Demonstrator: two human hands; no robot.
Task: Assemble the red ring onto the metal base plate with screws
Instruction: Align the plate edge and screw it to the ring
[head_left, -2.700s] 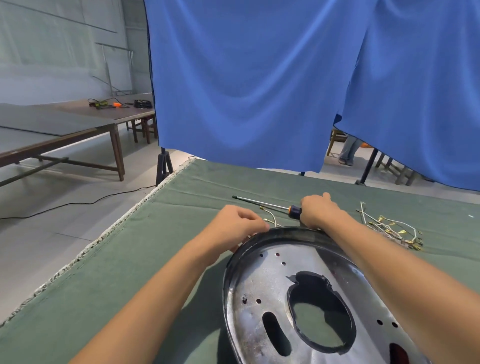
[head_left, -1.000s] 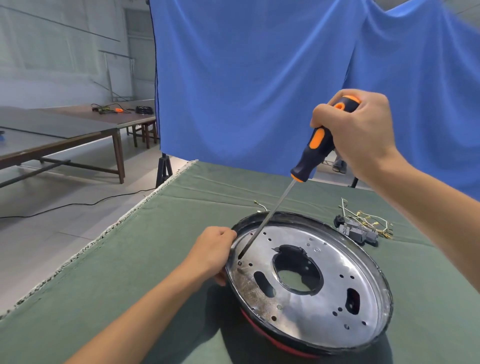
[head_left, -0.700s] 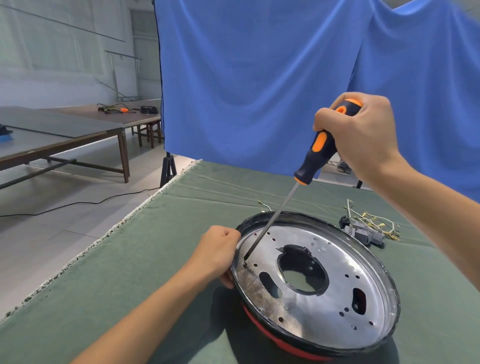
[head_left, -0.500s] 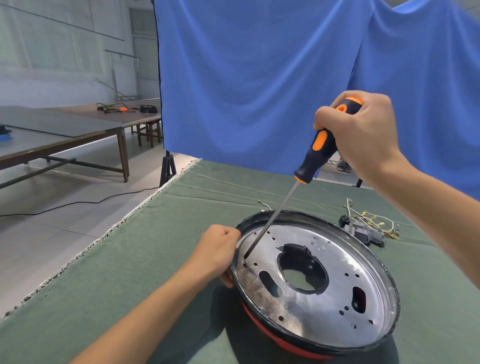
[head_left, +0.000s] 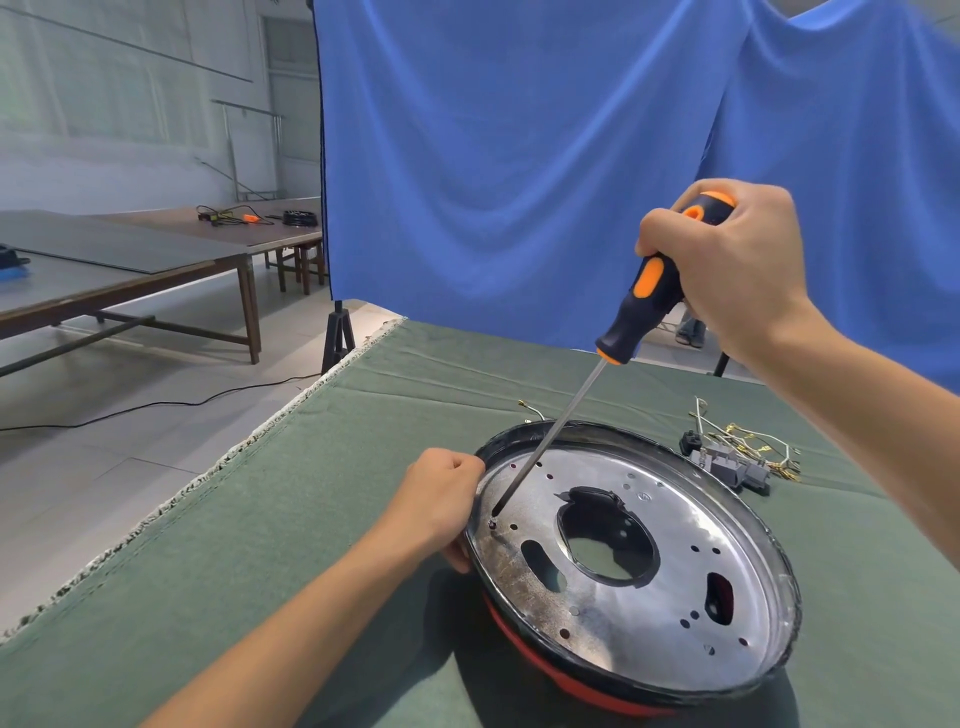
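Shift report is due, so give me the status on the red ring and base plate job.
Done: the metal base plate sits on the red ring. In hand: the right hand holds the screwdriver with its tip at a screw near the plate's left edge, while the left hand grips the rim. Left: several holes look empty; whether this screw is tight cannot be told.

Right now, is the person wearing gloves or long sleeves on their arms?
No. Both the left hand and the right hand are bare, with no gloves. Both forearms are bare too: no sleeve, watch, bracelet or ring shows anywhere in the picture. The upper arms are out of view, so a short sleeve higher up cannot be ruled out.
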